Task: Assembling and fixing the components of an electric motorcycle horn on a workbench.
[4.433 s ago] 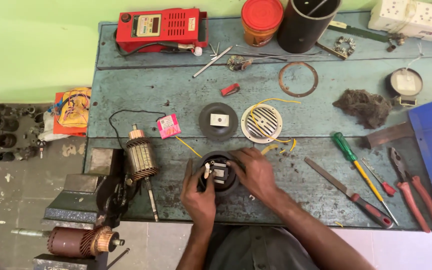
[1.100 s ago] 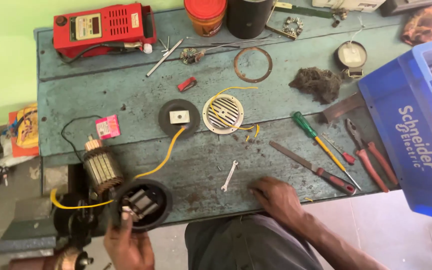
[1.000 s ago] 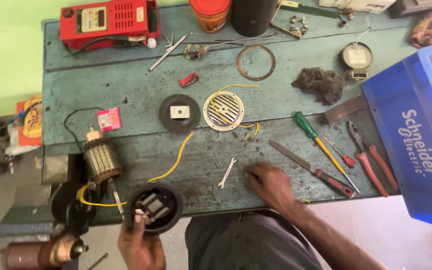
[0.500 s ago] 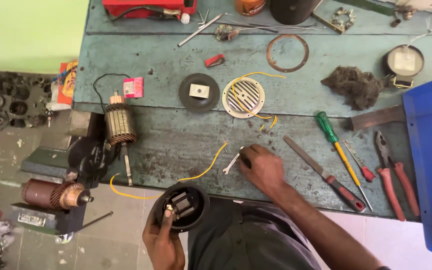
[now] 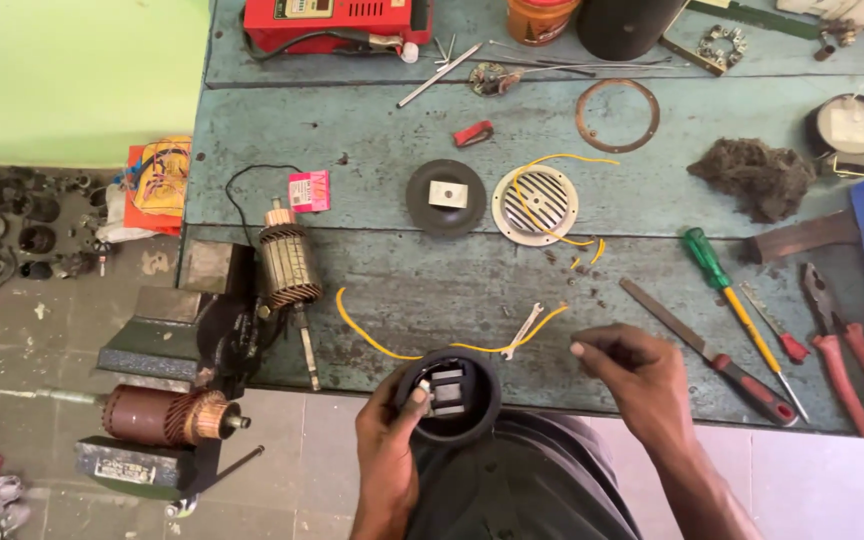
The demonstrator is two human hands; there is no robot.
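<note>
Low in the middle, your left hand [image 5: 389, 450] grips the round black motor case [image 5: 448, 394] steady; your right hand [image 5: 637, 375] pinches something tiny, too small to tell.

- Black round motor housing [image 5: 449, 395]: matt plastic.
- Blue-green wooden desk [image 5: 372, 270]: rough, worn paint.
- Small open-ended spanner [image 5: 523, 331]: bright bare metal.
- Copper-wound armature [image 5: 288, 265]: glossy copper.

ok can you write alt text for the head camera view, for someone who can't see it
Seen from above, a person's left hand holds a round black motor housing at the near edge of a worn blue-green workbench, while the right hand pinches something small beside a little spanner. A yellow wire, an armature, screwdrivers and pliers lie around.
</note>
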